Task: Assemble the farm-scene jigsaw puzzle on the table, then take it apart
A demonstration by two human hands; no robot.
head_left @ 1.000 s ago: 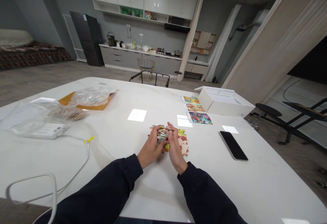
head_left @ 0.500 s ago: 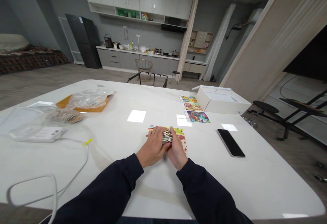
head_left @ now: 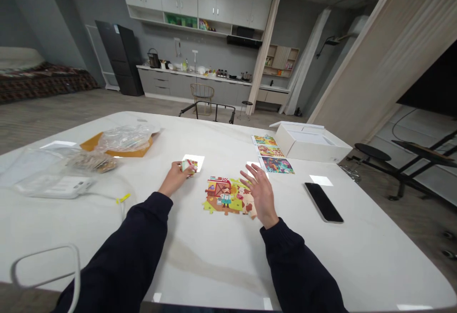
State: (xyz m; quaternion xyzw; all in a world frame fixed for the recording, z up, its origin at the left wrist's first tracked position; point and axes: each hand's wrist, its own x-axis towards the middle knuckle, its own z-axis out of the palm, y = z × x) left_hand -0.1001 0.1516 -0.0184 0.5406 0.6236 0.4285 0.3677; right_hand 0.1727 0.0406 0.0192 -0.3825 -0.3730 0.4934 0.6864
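Observation:
A partly joined jigsaw puzzle [head_left: 225, 197] lies flat on the white table, showing a farmer, a red barn and a spotted cow. Left of it, my left hand [head_left: 176, 177] is closed around a stack of puzzle pieces [head_left: 190, 165], held low over the table. My right hand [head_left: 262, 192] hovers at the puzzle's right edge with its fingers spread and the palm turned inward; nothing is in it. It covers part of the cow side.
Picture cards [head_left: 270, 151] lie by a white box [head_left: 312, 141] at the back right. A phone [head_left: 323, 202] rests at the right. On the left are plastic bags [head_left: 123, 138], bagged pieces [head_left: 93, 160], a white power bank [head_left: 67, 186] and its cable [head_left: 76, 275].
My hands were together over the puzzle around the stack of pieces. They have parted: the left has carried the stack left, and the right has let go and opened, uncovering the puzzle.

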